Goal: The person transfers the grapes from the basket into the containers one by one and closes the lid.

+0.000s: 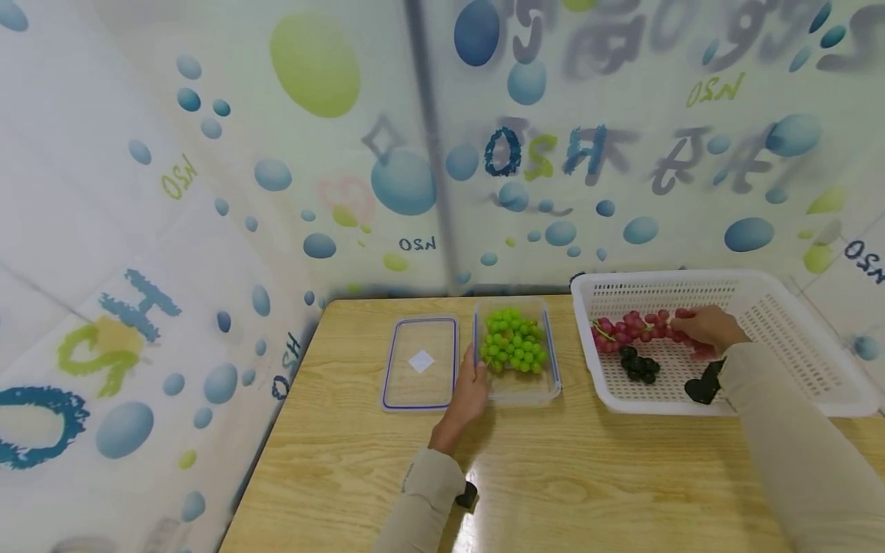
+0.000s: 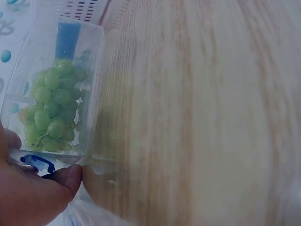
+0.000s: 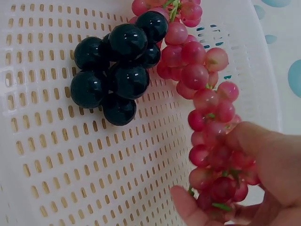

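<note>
In the head view a clear plastic food container (image 1: 524,393) holds a bunch of green grapes (image 1: 513,342). My left hand (image 1: 470,392) grips its left side; the left wrist view shows thumb and fingers spread along that wall, beside a blue clip (image 2: 40,163). My right hand (image 1: 712,329) reaches into a white basket (image 1: 816,338) and holds one end of a long bunch of pink-red grapes (image 1: 632,330). Thumb and fingers (image 3: 247,141) close around that end in the right wrist view. A small bunch of black grapes (image 3: 129,80) lies beside it on the basket's perforated floor.
A clear lid (image 1: 408,388) with a blue seal and a white diamond label lies flat left of the container. The wooden table (image 1: 332,369) backs onto a wall (image 1: 442,230) printed with blue and green bubbles. The basket's raised rim surrounds the fruit.
</note>
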Available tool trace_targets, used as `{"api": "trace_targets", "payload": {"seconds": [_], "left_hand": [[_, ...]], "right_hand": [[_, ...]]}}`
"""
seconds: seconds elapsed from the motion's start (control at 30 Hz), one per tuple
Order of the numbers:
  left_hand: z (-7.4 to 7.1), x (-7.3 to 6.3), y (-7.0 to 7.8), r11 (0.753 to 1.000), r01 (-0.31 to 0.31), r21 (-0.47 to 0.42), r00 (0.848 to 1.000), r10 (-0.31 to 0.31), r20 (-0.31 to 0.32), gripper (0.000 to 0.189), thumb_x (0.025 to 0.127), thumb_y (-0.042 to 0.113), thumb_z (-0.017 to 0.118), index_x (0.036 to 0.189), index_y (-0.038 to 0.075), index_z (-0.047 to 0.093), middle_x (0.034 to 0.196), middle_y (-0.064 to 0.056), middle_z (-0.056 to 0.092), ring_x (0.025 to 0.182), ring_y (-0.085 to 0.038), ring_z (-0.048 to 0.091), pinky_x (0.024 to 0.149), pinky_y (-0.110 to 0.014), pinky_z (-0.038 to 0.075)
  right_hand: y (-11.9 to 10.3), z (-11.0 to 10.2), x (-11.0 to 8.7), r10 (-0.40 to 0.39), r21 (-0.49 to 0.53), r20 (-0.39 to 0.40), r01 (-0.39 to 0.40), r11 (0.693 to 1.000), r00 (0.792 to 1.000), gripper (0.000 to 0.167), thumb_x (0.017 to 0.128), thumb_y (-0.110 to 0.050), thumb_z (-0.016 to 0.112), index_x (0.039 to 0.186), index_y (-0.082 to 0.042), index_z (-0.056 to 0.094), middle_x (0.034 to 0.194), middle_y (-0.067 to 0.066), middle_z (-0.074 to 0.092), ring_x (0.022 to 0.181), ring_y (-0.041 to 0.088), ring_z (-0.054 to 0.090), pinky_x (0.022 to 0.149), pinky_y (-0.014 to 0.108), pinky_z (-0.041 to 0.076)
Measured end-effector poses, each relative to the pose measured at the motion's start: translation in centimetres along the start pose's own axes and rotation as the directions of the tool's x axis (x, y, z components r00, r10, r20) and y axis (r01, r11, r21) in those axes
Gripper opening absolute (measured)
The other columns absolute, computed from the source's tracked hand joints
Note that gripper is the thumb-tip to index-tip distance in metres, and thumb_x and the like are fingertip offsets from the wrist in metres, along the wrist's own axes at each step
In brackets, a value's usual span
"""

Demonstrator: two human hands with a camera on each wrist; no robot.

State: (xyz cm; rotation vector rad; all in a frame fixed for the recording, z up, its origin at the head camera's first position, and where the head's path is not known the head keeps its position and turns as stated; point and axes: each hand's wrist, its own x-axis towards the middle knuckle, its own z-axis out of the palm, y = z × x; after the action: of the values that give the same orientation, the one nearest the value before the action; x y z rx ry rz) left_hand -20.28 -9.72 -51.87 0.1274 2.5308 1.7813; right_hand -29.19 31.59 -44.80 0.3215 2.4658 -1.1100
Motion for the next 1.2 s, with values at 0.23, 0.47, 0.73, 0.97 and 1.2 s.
{"api": "trace_targets", "payload": {"seconds": [0.23, 0.47, 0.73, 0.97, 1.2], "left_hand": [[0.1, 0.0, -0.2, 1.000, 0.010, 0.013, 1.000, -0.009, -0.009, 0.054, 0.109, 0.013, 0.023, 0.156, -0.006, 0.004, 0.161, -0.030, 0.013, 0.149, -0.043, 0.015, 0.120, -0.056, 0.016], [0.0, 0.0, -0.2, 1.000, -0.005, 0.008, 1.000, 0.005, -0.004, 0.054, 0.109, 0.011, 0.023, 0.156, -0.008, 0.004, 0.160, -0.031, 0.013, 0.148, -0.044, 0.015, 0.120, -0.057, 0.016], [0.0, 0.0, -0.1, 1.000, 0.019, 0.022, 1.000, -0.019, -0.004, 0.055, 0.109, 0.015, 0.023, 0.156, -0.006, 0.003, 0.161, -0.028, 0.012, 0.149, -0.042, 0.014, 0.121, -0.056, 0.014], [0.0, 0.0, -0.3, 1.000, 0.027, 0.010, 1.000, -0.027, 0.004, 0.056, 0.110, 0.018, 0.023, 0.157, -0.005, 0.002, 0.162, -0.028, 0.011, 0.150, -0.042, 0.013, 0.121, -0.056, 0.015], [0.0, 0.0, -0.4, 1.000, 0.015, 0.014, 1.000, -0.014, -0.014, 0.055, 0.110, 0.019, 0.022, 0.157, -0.005, 0.005, 0.162, -0.027, 0.013, 0.149, -0.042, 0.014, 0.120, -0.057, 0.015]], "right_hand": [[0.6, -0.1, 0.0, -0.155, -0.008, -0.075, 0.155, 0.988, 0.985, 0.055, 0.100, -0.035, 0.046, 0.128, 0.012, 0.042, 0.079, 0.005, 0.056, 0.071, 0.017, 0.063, 0.066, 0.041, 0.061], [1.1, 0.4, 1.4, -0.172, -0.032, -0.195, 0.169, 0.985, 0.966, 0.066, 0.101, -0.044, 0.048, 0.138, 0.009, 0.040, 0.104, 0.025, 0.056, 0.076, 0.018, 0.059, 0.063, 0.040, 0.061], [1.3, 0.2, 3.0, -0.205, 0.003, -0.280, 0.215, 0.977, 0.938, 0.068, 0.101, -0.049, 0.045, 0.141, 0.006, 0.039, 0.114, 0.028, 0.053, 0.086, 0.032, 0.062, 0.067, 0.049, 0.060], [1.8, 0.5, 4.4, -0.200, -0.010, -0.346, 0.210, 0.978, 0.917, 0.069, 0.099, -0.056, 0.045, 0.141, -0.001, 0.042, 0.107, 0.018, 0.057, 0.083, 0.025, 0.063, 0.062, 0.052, 0.059], [-1.1, 1.3, 1.5, -0.247, -0.002, -0.337, 0.262, 0.965, 0.909, 0.063, 0.102, -0.048, 0.045, 0.137, 0.003, 0.045, 0.112, 0.025, 0.056, 0.097, 0.039, 0.062, 0.067, 0.047, 0.060]]}}
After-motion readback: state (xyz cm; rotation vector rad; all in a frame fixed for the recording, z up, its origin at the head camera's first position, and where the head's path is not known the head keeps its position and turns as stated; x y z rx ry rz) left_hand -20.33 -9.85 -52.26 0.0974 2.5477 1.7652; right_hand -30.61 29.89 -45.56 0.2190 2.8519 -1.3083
